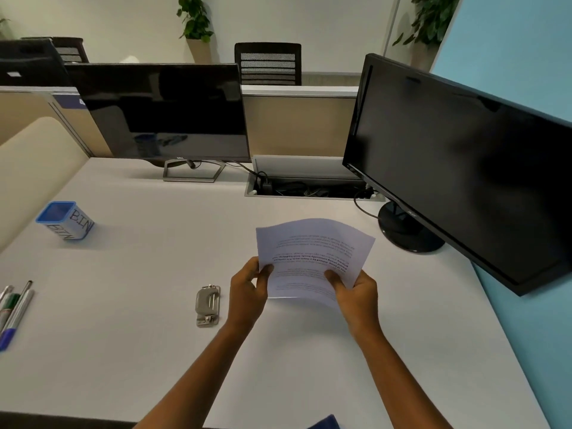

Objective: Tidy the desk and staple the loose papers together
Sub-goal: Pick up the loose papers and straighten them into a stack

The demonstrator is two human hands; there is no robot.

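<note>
I hold a thin stack of printed white papers (pixel 312 252) above the desk (pixel 154 351), tilted and slightly bowed, the text upside down to me. My left hand (pixel 247 289) grips the stack's lower left corner, thumb on top. My right hand (pixel 356 292) grips its lower right edge, thumb on the page. A small grey metal stapler (pixel 208 305) lies flat on the desk just left of my left hand, apart from it.
A blue-rimmed cup labelled BIN (pixel 66 220) stands at the left. Several pens and markers (pixel 12 308) lie at the left edge. Two dark monitors (pixel 164 113) (pixel 458 165) stand at the back and right, with an open cable tray (pixel 309 187) between them.
</note>
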